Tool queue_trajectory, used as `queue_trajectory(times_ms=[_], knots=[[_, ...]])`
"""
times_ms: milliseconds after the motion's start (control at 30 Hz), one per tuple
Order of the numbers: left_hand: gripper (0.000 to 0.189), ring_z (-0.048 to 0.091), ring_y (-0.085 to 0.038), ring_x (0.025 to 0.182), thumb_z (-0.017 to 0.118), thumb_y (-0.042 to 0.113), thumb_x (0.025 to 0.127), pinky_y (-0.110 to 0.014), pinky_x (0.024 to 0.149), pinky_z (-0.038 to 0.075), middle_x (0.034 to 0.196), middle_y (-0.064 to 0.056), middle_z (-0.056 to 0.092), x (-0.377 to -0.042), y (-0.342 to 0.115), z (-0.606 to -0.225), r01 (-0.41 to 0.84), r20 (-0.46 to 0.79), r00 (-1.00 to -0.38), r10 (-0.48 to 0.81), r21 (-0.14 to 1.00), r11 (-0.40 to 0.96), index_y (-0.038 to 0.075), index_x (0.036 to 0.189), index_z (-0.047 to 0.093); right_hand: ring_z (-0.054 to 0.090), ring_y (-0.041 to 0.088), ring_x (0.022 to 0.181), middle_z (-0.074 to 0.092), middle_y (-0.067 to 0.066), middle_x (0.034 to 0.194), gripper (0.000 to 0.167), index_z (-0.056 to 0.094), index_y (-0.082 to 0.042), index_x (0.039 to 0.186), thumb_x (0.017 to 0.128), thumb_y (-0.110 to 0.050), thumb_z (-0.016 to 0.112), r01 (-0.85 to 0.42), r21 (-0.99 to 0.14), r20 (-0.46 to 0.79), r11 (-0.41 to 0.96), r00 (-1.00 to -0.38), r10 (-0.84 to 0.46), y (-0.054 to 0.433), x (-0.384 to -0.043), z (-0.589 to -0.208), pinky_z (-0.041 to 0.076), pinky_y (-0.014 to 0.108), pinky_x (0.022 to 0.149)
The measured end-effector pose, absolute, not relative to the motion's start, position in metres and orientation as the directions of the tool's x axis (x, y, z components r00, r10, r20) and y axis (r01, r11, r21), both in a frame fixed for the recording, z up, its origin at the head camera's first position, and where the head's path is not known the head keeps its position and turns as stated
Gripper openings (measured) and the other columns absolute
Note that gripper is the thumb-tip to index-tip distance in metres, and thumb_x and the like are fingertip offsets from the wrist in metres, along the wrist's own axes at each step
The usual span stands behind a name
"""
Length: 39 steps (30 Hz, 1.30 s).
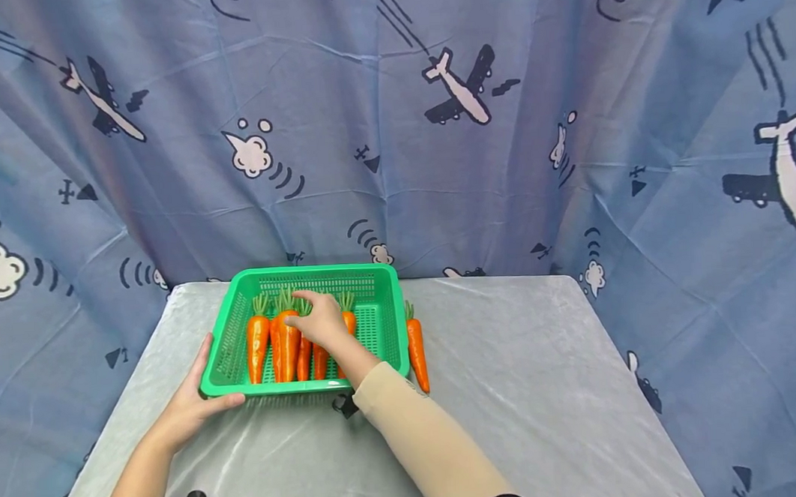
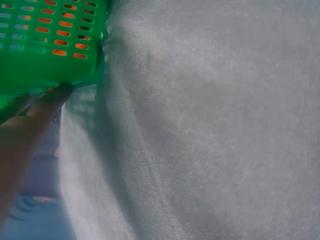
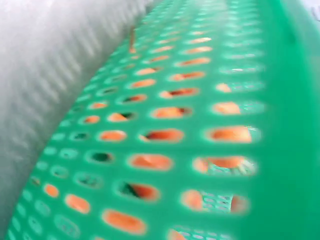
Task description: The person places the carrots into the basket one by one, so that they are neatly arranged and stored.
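Note:
Several orange carrots point(image 1: 258, 350) with green tops lie side by side in a green plastic basket point(image 1: 304, 387). My right hand point(image 1: 322, 324) is over the carrots, thumb and index finger spread apart near the tops of the middle ones. Its thumb tip overlaps a middle carrot point(image 1: 287, 355); the other fingers are hidden. At the basket's front left corner, my left hand point(image 1: 188, 402) touches the rim, with its thumb along the front and a straight finger by the left side. The left wrist view shows fingers point(image 2: 47, 107) against the basket's edge point(image 2: 75, 70).
One more carrot point(image 1: 417, 352) lies on the grey cloth-covered table point(image 1: 512, 362), just right of the basket. A blue curtain point(image 1: 338, 131) with printed airplanes hangs behind the table and at both sides. In the right wrist view, the perforated basket wall point(image 3: 280, 125) fills most of the picture.

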<state>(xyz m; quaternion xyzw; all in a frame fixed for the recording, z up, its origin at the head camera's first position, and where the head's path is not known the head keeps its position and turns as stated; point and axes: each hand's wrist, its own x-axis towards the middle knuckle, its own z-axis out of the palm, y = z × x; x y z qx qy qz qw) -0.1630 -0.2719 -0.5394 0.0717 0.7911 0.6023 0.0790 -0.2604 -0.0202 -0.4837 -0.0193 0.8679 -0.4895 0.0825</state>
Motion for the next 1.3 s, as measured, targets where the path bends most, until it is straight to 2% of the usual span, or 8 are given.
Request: queue_trajectory(times_ms=[233, 333, 467, 600, 733, 900, 1200, 1300], knots=[[0.122, -0.006, -0.032, 0.153, 0.079, 0.005, 0.084, 0.006, 0.097, 0.015, 0.17, -0.005, -0.014, -0.16, -0.274, -0.541, 0.021, -0.035, -0.979, 0.202, 0.964, 0.267, 0.038, 0.161, -0.009, 0.051, 0.034, 0.133, 0.054, 0.012, 0.146, 0.051, 0.064, -0.029, 0.137, 0.088, -0.026, 0.08, 0.027, -0.929, -0.092, 0.369, -0.983, -0.16, -0.003, -0.257, -0.469, 0.053, 0.047, 0.094], [0.122, -0.005, -0.033, 0.153, 0.079, 0.005, 0.084, 0.005, 0.097, 0.016, 0.17, -0.006, -0.014, -0.159, -0.274, -0.543, 0.019, -0.036, -0.979, 0.201, 0.964, 0.264, 0.038, 0.161, -0.009, 0.059, 0.037, 0.121, 0.054, 0.017, 0.145, 0.049, 0.067, -0.032, 0.133, 0.087, -0.025, 0.081, 0.041, -0.946, -0.1, 0.322, -0.98, -0.17, 0.005, -0.255, -0.464, 0.056, 0.044, 0.085], [0.122, -0.005, -0.033, 0.153, 0.079, 0.005, 0.085, 0.006, 0.096, 0.016, 0.17, -0.006, -0.014, -0.159, -0.275, -0.543, 0.009, -0.045, -0.979, 0.198, 0.964, 0.264, 0.039, 0.161, -0.01, 0.068, 0.029, 0.103, 0.054, 0.016, 0.145, 0.046, 0.068, -0.035, 0.13, 0.087, -0.024, 0.081, 0.071, -0.966, -0.12, 0.249, -0.975, -0.189, 0.018, -0.248, -0.452, 0.059, 0.043, 0.082], [0.122, -0.001, -0.034, 0.152, 0.079, 0.005, 0.085, 0.005, 0.097, 0.018, 0.17, -0.008, -0.013, -0.159, -0.274, -0.541, 0.018, -0.036, -0.979, 0.202, 0.966, 0.26, 0.035, 0.162, -0.01, 0.066, 0.022, 0.112, 0.055, 0.011, 0.143, 0.046, 0.068, -0.037, 0.13, 0.087, -0.026, 0.081, 0.065, -0.977, -0.109, 0.205, -0.972, -0.209, 0.038, -0.242, -0.44, 0.059, 0.045, 0.087], [0.121, 0.001, -0.031, 0.152, 0.079, 0.003, 0.084, 0.003, 0.099, 0.02, 0.17, -0.008, -0.013, -0.16, -0.272, -0.54, 0.04, -0.009, -0.978, 0.209, 0.972, 0.233, 0.029, 0.163, -0.01, 0.063, 0.028, 0.122, 0.056, 0.009, 0.143, 0.047, 0.067, -0.035, 0.133, 0.088, -0.027, 0.08, 0.004, -0.974, -0.051, 0.227, -0.978, -0.203, 0.063, -0.241, -0.435, 0.058, 0.045, 0.089], [0.121, -0.003, -0.026, 0.153, 0.078, 0.002, 0.085, 0.003, 0.1, 0.018, 0.17, -0.004, -0.015, -0.158, -0.271, -0.544, 0.032, -0.015, -0.979, 0.204, 0.974, 0.222, 0.03, 0.162, -0.011, 0.062, 0.031, 0.123, 0.057, 0.009, 0.142, 0.048, 0.065, -0.032, 0.135, 0.089, -0.028, 0.079, -0.062, -0.957, 0.019, 0.283, -0.988, -0.15, 0.095, -0.239, -0.436, 0.057, 0.043, 0.091], [0.122, -0.003, -0.037, 0.152, 0.079, 0.006, 0.085, 0.004, 0.099, 0.016, 0.169, -0.008, -0.014, -0.16, -0.272, -0.54, 0.02, -0.035, -0.978, 0.203, 0.965, 0.262, 0.039, 0.161, -0.01, 0.059, 0.029, 0.124, 0.055, 0.009, 0.142, 0.06, 0.054, -0.033, 0.145, 0.09, -0.03, 0.078, 0.001, -0.948, 0.0, 0.318, -1.0, 0.005, 0.148, -0.237, -0.449, 0.057, 0.046, 0.09], [0.121, -0.007, -0.037, 0.153, 0.079, 0.006, 0.085, -0.016, 0.119, 0.008, 0.169, -0.005, -0.015, -0.162, -0.272, -0.539, 0.01, -0.048, -0.977, 0.206, 0.963, 0.268, 0.045, 0.159, -0.008, 0.058, 0.033, 0.125, 0.055, 0.011, 0.143, 0.059, 0.053, -0.032, 0.146, 0.091, -0.029, 0.076, 0.023, -0.931, -0.008, 0.364, -0.999, 0.043, 0.163, -0.236, -0.459, 0.056, 0.048, 0.093]])
